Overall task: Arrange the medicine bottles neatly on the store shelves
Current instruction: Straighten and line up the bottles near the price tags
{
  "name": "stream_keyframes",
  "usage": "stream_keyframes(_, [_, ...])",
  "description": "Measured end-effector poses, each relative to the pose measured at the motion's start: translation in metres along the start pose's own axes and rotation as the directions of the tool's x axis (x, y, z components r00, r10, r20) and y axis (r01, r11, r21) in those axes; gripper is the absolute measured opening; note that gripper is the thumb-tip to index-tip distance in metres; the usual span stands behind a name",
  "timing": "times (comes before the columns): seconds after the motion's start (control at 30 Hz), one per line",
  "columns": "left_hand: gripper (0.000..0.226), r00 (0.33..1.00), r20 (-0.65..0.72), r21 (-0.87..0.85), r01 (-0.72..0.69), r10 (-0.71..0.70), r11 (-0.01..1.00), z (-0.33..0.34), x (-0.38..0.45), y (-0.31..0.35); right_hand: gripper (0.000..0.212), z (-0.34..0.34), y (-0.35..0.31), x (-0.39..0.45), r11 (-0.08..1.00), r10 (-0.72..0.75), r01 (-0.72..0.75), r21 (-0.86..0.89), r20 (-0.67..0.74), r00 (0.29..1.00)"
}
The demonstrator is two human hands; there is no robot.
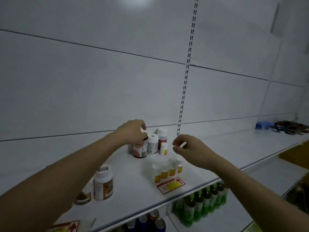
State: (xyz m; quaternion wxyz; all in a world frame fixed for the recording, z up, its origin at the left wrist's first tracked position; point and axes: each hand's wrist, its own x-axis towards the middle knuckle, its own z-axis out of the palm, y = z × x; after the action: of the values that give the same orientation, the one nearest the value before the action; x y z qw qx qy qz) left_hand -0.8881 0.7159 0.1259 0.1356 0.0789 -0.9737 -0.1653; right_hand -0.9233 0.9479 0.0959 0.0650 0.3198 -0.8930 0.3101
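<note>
Left hand (133,131) atop dark bottle (140,149)

Single head-worn wide-angle view, close, facing forward and slightly down at a white shelf (217,144)

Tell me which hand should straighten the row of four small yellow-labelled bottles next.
Right, probably. The right hand hovers just above and behind the four small bottles, with fingers loosely pinched and no bottle in them. The left hand is busy on the dark bottle further back.
</note>
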Motion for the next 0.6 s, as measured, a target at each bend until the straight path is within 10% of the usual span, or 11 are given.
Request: stream_keyframes(0.6, [0.045, 0.971, -0.041, 0.045, 0.238, -0.236, 0.97, 0.064, 0.069, 0.004, 0.04, 0.081, 0.047, 0.167, 0.968, -0.224, 0.244, -0.06, 0.238, 0.945])
